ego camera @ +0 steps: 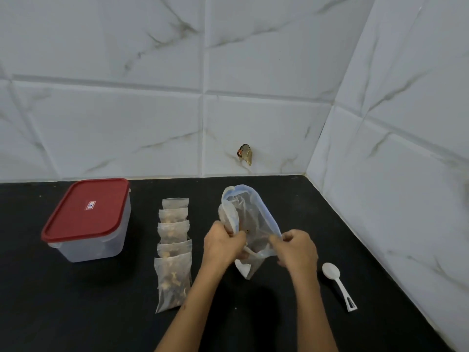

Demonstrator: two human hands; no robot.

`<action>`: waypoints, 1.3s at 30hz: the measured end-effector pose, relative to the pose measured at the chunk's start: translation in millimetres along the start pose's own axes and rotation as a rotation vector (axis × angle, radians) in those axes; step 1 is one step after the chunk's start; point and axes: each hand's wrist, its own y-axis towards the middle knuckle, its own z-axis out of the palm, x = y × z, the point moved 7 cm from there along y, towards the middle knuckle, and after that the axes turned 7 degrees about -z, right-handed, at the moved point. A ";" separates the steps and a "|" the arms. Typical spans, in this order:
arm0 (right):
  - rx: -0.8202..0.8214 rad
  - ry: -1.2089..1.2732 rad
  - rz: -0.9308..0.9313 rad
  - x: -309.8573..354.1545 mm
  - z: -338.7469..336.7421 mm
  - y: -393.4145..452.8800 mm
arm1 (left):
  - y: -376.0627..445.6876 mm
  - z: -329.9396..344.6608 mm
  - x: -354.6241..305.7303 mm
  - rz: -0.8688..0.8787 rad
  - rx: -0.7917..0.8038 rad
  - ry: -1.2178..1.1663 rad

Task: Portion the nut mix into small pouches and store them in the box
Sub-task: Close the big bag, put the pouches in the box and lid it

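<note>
A large clear plastic bag (250,219) with a few nuts left inside is held up over the black counter. My left hand (222,243) grips its left side, and a small pouch (247,266) hangs just below that hand. My right hand (297,248) pinches the bag's right edge. To the left, a row of several filled small pouches (173,252) lies overlapping on the counter. Further left stands the clear box with a red lid (87,217), closed.
A white plastic spoon (338,284) lies on the black counter (291,199) to the right of my hands. White marble-patterned tiled walls meet in a corner at the back right. A small brown object (245,154) sticks to the back wall.
</note>
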 end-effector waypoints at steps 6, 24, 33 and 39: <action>0.265 0.738 0.246 -8.7 21.2 -6.7 | -8.9 23.9 5.6 -0.234 0.328 -0.600; 0.510 1.301 0.300 -6.0 40.3 -14.6 | -8.0 33.8 21.2 -0.507 0.611 -0.789; 0.253 0.730 0.121 -0.7 16.7 -8.9 | -2.0 21.1 10.5 -0.225 0.276 -0.563; 0.084 0.539 0.104 0.6 14.5 -10.1 | -1.4 6.7 4.9 -0.061 0.014 -0.336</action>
